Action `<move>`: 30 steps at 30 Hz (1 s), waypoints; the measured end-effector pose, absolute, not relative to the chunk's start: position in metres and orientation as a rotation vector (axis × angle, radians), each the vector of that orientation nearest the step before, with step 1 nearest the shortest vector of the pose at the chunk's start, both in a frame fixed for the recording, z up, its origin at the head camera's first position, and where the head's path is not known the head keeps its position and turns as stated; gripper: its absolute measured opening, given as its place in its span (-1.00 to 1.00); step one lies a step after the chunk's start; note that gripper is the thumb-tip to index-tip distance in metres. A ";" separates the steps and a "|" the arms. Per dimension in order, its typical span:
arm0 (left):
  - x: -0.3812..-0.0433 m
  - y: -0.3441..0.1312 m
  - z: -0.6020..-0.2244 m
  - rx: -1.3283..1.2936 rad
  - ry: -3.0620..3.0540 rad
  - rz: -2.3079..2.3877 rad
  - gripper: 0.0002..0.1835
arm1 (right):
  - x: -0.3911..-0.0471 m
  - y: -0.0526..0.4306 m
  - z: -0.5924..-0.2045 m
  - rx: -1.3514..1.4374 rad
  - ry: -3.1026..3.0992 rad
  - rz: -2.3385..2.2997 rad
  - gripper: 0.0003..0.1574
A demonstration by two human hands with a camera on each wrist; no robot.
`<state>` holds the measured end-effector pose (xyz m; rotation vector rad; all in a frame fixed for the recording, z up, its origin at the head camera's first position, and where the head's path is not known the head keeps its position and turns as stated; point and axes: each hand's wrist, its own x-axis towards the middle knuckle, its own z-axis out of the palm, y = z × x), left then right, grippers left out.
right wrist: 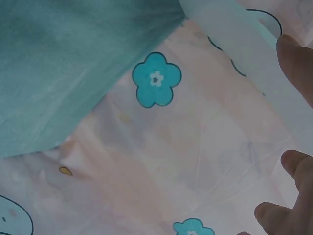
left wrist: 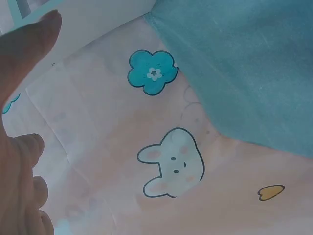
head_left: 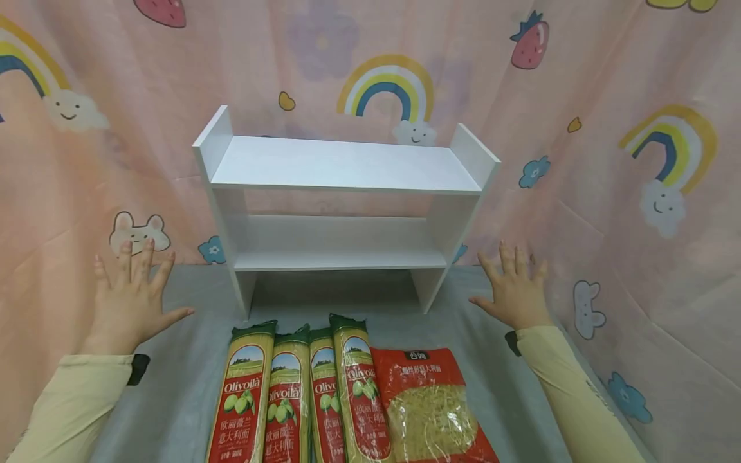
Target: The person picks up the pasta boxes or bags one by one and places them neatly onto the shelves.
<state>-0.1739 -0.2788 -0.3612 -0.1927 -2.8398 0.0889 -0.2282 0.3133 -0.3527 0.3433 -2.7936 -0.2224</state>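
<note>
My left hand [head_left: 128, 305] is held up with its fingers spread, left of a white two-tier shelf [head_left: 341, 241]. My right hand [head_left: 514, 292] is spread the same way on the shelf's right side. Both hold nothing. In front of the shelf lie several long bags of Olivoila spaghetti [head_left: 240, 392], side by side with their green ends toward the shelf. A wider red bag of pasta [head_left: 434, 411] with a see-through middle lies at their right. In the left wrist view the left thumb [left wrist: 34, 49] shows near the shelf's edge; some right fingers [right wrist: 296, 166] show in the right wrist view.
A grey-blue cloth [head_left: 173, 386] covers the table under the shelf and bags. Behind and along the sides hangs a pink curtain [head_left: 312, 58] printed with rainbows, strawberries and flowers. The shelf has raised side panels [head_left: 475, 157] at both ends of its top board.
</note>
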 end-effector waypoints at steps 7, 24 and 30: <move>-0.175 -0.273 -0.362 -0.252 -2.799 0.068 0.01 | -0.224 0.313 -0.357 0.364 -2.801 -0.200 0.14; -0.207 -0.225 -0.349 -0.210 -2.678 -1.268 -0.16 | -0.177 0.287 -0.377 0.524 -2.774 0.038 -0.10; -0.220 -0.212 -0.353 -0.208 -2.535 -1.352 -0.20 | -0.154 0.270 -0.389 0.515 -2.816 0.140 -0.18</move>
